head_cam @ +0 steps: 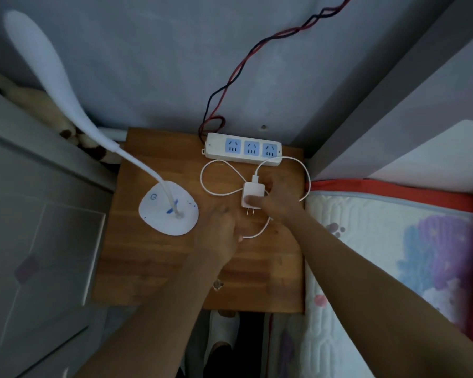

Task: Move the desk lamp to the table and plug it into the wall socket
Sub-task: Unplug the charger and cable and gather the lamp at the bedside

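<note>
Cable [260, 170] loops (white) block the power strip [243, 149]; near table [153, 268] bare.

We see a small square table of brown wood [159, 268] set against the grey wall. On it stand a white desk lamp with a flat rounded base marked in blue [159, 214] at the left and a white power strip with three blue sockets [243, 149] along the far edge. Between them — in loops across the wood — lies a thin white cable [210, 186].

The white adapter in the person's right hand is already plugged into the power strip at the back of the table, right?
No. In the head view the white adapter is in the right hand, prongs bare, short of the power strip at the back of the table.
</note>
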A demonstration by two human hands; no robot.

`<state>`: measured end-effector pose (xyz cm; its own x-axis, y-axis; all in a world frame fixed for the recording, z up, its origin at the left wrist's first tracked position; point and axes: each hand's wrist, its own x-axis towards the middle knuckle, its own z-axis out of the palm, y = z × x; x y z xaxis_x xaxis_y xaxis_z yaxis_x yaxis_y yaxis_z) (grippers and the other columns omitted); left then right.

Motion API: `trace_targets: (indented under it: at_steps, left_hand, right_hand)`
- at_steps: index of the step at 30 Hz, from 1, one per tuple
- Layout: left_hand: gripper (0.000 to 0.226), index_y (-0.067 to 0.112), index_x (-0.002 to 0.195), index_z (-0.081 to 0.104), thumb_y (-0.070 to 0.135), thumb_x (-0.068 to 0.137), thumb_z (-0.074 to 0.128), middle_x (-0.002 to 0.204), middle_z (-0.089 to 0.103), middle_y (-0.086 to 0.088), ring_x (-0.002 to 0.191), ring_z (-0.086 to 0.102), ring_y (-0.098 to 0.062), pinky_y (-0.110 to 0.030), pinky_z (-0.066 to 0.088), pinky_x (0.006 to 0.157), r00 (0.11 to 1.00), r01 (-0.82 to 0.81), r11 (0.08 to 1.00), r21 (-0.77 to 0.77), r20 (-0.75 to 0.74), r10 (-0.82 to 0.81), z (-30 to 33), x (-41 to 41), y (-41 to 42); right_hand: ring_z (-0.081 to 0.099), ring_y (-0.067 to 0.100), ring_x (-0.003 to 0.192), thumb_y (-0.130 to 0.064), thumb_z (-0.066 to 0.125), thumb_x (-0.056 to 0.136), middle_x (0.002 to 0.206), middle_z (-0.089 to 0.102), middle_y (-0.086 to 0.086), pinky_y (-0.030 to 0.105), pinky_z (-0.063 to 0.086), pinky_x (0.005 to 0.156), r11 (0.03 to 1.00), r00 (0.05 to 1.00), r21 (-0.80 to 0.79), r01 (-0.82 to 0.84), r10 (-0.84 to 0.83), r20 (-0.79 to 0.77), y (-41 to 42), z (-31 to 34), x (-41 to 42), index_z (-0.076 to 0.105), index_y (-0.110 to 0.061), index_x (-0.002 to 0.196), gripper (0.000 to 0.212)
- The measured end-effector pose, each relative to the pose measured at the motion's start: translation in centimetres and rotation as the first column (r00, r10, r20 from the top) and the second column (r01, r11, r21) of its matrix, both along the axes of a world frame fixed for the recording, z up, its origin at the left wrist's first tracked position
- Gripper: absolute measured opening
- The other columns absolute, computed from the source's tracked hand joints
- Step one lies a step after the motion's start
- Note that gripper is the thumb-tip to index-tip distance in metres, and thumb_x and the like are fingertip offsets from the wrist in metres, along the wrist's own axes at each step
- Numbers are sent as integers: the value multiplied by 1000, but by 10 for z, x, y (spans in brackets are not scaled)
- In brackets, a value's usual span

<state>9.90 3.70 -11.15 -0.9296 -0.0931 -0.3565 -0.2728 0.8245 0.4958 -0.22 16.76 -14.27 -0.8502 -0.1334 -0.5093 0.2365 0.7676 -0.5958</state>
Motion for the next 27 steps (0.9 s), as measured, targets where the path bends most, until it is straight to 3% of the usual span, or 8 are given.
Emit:
trace_targets:
  at_steps: [5, 9, 11, 15, 17, 20, 22, 27]
  left_hand:
    - [24, 15, 101, 64, 23, 80, 71, 111, 63, -6, 101, 58, -23, -32, 47, 87, 963, 236, 957, -170, 169, -208, -11, -3, -4]
    - [19, 12, 106, 61, 20, 88, 60, 113, 62, -10, 104, 58, -26, -33, 47, 84, 951, 275, 946, -172, 195, -241, -17, -2, -4]
    - [11, 13, 99, 59, 21, 92, 54, 106, 64, -9, 98, 60, -25, -31, 44, 76, 963, 192, 975, -111, 215, -165, -17, -4, -6]
    - [12, 12, 92, 62, 13, 91, 50, 93, 68, -11, 90, 64, -29, -38, 52, 76, 960, -196, 980, 10, 207, 190, -15, -13, -12]
    - [18, 5, 98, 66, 10, 90, 50, 92, 69, -15, 87, 64, -32, -40, 54, 81, 868, -444, 884, 147, 314, 384, -13, -23, -14]
    - [23, -1, 91, 64, 5, 92, 42, 70, 61, -12, 59, 53, -22, -29, 44, 58, 578, -808, 476, 346, 622, 529, -3, -39, -8]
    - [30, 5, 77, 60, 0, 92, 35, 62, 56, -7, 52, 44, -14, -24, 35, 51, 481, -876, 284, 389, 726, 491, 6, -45, -6]
    - [30, 11, 70, 63, -4, 85, 41, 45, 58, 1, 40, 46, -8, -21, 31, 48, 575, -818, 336, 468, 683, 451, 22, -56, -12]
  right_hand:
    - [52, 24, 112, -43, 82, 58, 126, 51, 4, 29, 40, 78, 987, 990, 110, -117, 125, -71, -11, -16, -3, 35, -23, 125, 84]
    - [49, 26, 119, -27, 83, 61, 132, 47, 7, 30, 39, 84, 994, 996, 64, -89, 89, -8, -6, -16, -8, 33, -20, 130, 86]
    - [50, 25, 118, -17, 80, 65, 131, 48, 7, 31, 42, 88, 996, 996, 22, -88, 89, -14, 2, -11, -11, 37, -19, 129, 78]
    - [54, 16, 103, -10, 82, 64, 114, 56, -1, 26, 47, 74, 997, 999, -71, -4, 7, 33, 21, 10, -13, 47, -22, 115, 63]
    - [57, 13, 100, -8, 82, 64, 109, 60, -5, 27, 51, 75, 986, 998, -157, 54, -49, 35, 29, 22, -11, 53, -24, 105, 52]
    - [64, 12, 95, -3, 80, 67, 102, 68, -3, 27, 56, 76, 930, 993, -352, 107, -83, 82, 40, 41, -4, 63, -27, 96, 41]
    - [67, 11, 91, 1, 78, 68, 98, 70, -5, 22, 57, 71, 884, 991, -459, 95, -41, 126, 44, 52, 2, 67, -28, 96, 42]
    - [65, 22, 101, 9, 73, 70, 115, 66, 6, 35, 57, 83, 875, 957, -482, -56, 185, 225, 50, 64, 7, 66, -17, 101, 42]
